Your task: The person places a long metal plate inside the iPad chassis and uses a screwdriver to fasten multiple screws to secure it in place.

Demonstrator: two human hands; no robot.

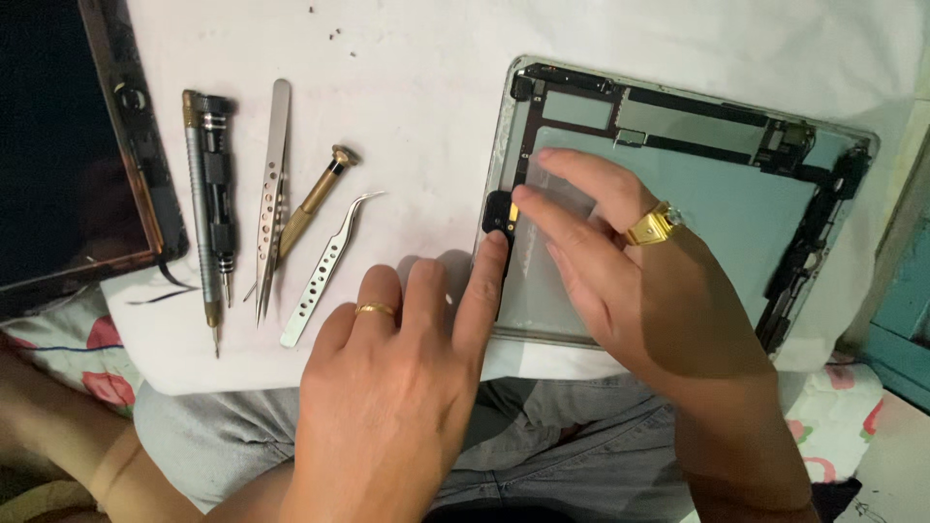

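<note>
left hand [392,387]: open, forefinger on black part [500,215] | right hand [630,281]: open, fingertips pressing tablet shell [736,194]

The left hand [387,387] presses its index fingertip on a small black part [500,215] at the edge of an opened tablet shell [736,208]. The right hand [630,281] lies flat inside it. 2 tweezers [274,194] and 2 screwdrivers [208,208], possibly 3, lie left on white cloth [417,97].
</note>
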